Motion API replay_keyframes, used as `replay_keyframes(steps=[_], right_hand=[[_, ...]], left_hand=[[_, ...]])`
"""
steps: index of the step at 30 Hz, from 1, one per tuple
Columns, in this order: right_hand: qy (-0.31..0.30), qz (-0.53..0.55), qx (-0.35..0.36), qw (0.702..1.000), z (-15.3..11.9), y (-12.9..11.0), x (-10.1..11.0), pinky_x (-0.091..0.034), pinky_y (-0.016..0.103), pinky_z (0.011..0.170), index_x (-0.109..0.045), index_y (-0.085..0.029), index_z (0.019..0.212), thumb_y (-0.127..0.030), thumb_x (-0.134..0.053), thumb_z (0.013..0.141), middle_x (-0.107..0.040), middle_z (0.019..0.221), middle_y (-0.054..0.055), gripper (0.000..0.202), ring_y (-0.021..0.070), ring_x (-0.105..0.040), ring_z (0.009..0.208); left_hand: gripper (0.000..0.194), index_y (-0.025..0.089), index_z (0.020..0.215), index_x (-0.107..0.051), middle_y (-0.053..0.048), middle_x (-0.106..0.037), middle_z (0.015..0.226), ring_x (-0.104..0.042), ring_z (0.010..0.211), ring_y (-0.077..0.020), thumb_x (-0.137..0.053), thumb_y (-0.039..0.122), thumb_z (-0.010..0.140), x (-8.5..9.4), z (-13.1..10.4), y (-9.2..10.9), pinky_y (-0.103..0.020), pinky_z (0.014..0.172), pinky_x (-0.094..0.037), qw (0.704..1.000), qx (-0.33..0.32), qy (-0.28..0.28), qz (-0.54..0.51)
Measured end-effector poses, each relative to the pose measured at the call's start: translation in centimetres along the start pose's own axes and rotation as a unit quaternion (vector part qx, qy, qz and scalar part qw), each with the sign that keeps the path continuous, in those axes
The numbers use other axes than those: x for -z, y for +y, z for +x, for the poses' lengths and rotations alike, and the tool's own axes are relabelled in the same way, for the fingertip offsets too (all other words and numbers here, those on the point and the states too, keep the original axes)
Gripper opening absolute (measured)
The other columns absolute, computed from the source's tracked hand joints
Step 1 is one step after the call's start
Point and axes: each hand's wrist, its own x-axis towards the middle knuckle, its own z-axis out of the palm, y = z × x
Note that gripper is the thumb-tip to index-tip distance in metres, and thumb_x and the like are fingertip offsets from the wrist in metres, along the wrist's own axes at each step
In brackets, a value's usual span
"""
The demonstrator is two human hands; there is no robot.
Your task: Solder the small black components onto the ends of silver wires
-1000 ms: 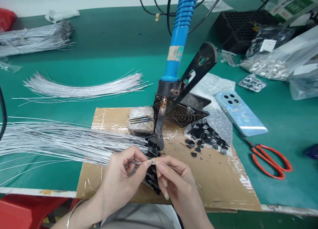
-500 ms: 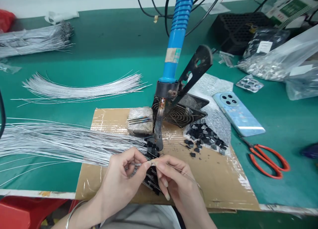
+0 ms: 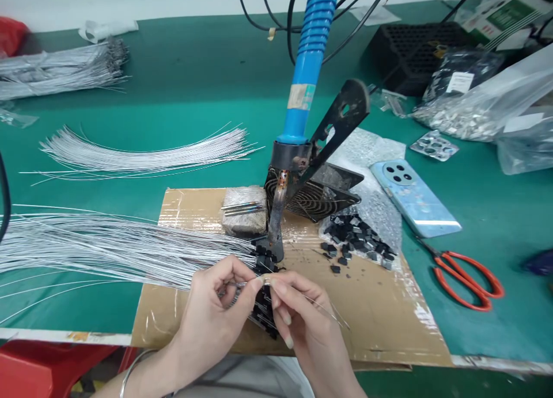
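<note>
My left hand (image 3: 224,309) pinches a thin wire between thumb and forefinger, above the cardboard sheet (image 3: 367,311). Meeting it fingertip to fingertip, my right hand (image 3: 305,311) is closed on the same spot, and fine wire ends (image 3: 332,313) stick out past its fingers to the right. What lies right between the fingertips is too small to make out. Beneath and behind both hands, a bundle of grey-white wires (image 3: 129,248) runs in from the left. Small black pieces (image 3: 264,260) sit at its right end, partly hidden by my hands.
A blue hose (image 3: 309,58) comes down to a black metal stand (image 3: 302,173). Loose black pieces (image 3: 358,237) lie on bubble wrap to the right. Beyond are a phone (image 3: 417,199) and red-handled scissors (image 3: 466,280). Another wire bundle (image 3: 147,156) lies at the back left.
Both hands stay nearly in place. My right hand has shifted slightly left, and the wire ends beyond it have moved and show more plainly.
</note>
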Motion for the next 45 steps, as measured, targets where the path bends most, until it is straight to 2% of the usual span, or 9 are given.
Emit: replay_keyframes(steps=[5,10,16,21,28,34,40,45], right_hand=[[0.009,-0.006,0.011,1.000,-0.1,0.1,-0.1,-0.038,0.011,0.031,-0.086,-0.021,0.078,-0.041,-0.091,0.075,-0.059,0.057,-0.002,0.021,0.0035,-0.043,0.038],[0.017,-0.019,0.010,1.000,-0.5,-0.4,-0.5,-0.043,0.013,0.033,-0.087,-0.021,0.090,-0.046,-0.087,0.080,-0.064,0.067,-0.001,0.026,0.0040,-0.049,0.039],[0.041,-0.066,0.030,0.997,-0.8,-0.5,-0.9,-0.045,0.015,0.035,-0.086,-0.020,0.082,-0.046,-0.091,0.076,-0.064,0.065,-0.002,0.028,0.0055,-0.054,0.037],[0.049,-0.071,0.035,0.996,-0.6,-0.3,-0.8,-0.044,0.014,0.035,-0.086,-0.020,0.080,-0.047,-0.091,0.075,-0.064,0.063,-0.002,0.028,0.0049,-0.054,0.036],[0.052,-0.065,0.044,0.996,-0.8,-0.3,-1.0,-0.044,0.015,0.034,-0.086,-0.020,0.080,-0.045,-0.091,0.075,-0.065,0.062,-0.002,0.026,0.0057,-0.054,0.036],[0.012,-0.043,0.026,0.999,-0.3,-0.1,0.1,-0.043,0.015,0.031,-0.085,-0.020,0.076,-0.044,-0.091,0.075,-0.063,0.059,-0.002,0.024,0.0057,-0.051,0.034],[0.003,-0.063,-0.042,0.997,-0.4,-1.8,0.1,-0.041,0.014,0.033,-0.083,-0.019,0.069,-0.043,-0.093,0.069,-0.062,0.056,-0.002,0.026,0.0053,-0.051,0.037],[-0.002,-0.059,-0.023,0.998,-0.4,-1.4,0.2,-0.044,0.015,0.034,-0.085,-0.019,0.075,-0.043,-0.092,0.073,-0.062,0.060,-0.002,0.025,0.0050,-0.050,0.038]], left_hand=[[0.024,0.018,0.078,-0.063,0.000,-0.058,0.067,-0.045,0.058,-0.0120,-0.061,0.035,0.096,-0.1,0.0,0.0,-0.025,0.052,-0.034,1.000,0.003,0.008,-0.014],[0.023,0.018,0.077,-0.063,0.001,-0.057,0.064,-0.044,0.056,-0.0113,-0.063,0.034,0.093,0.0,0.2,0.2,-0.024,0.051,-0.033,0.999,0.009,0.025,-0.019],[0.022,0.018,0.077,-0.064,0.001,-0.057,0.064,-0.042,0.055,-0.0106,-0.065,0.033,0.092,-0.1,0.3,0.2,-0.023,0.050,-0.032,0.998,-0.003,0.050,-0.027],[0.020,0.018,0.077,-0.065,0.001,-0.058,0.064,-0.041,0.055,-0.0109,-0.065,0.030,0.093,-0.1,0.1,0.3,-0.023,0.050,-0.031,0.999,-0.012,0.032,-0.029],[0.022,0.018,0.076,-0.065,0.002,-0.054,0.064,-0.042,0.056,-0.0117,-0.063,0.030,0.095,0.0,-0.1,0.1,-0.025,0.051,-0.031,0.999,-0.023,0.035,-0.010],[0.022,0.018,0.075,-0.065,0.005,-0.044,0.059,-0.031,0.052,-0.0099,-0.063,0.027,0.095,0.1,-0.2,0.2,-0.025,0.047,-0.025,0.998,-0.045,0.029,0.018],[0.020,0.018,0.073,-0.065,0.009,-0.033,0.054,-0.023,0.048,-0.0083,-0.063,0.020,0.092,0.2,-0.1,0.9,-0.024,0.043,-0.018,0.994,-0.075,0.030,0.067],[0.022,0.018,0.073,-0.064,0.008,-0.037,0.055,-0.027,0.050,-0.0090,-0.062,0.023,0.095,0.1,-0.2,0.7,-0.024,0.045,-0.022,0.994,-0.072,0.045,0.065]])
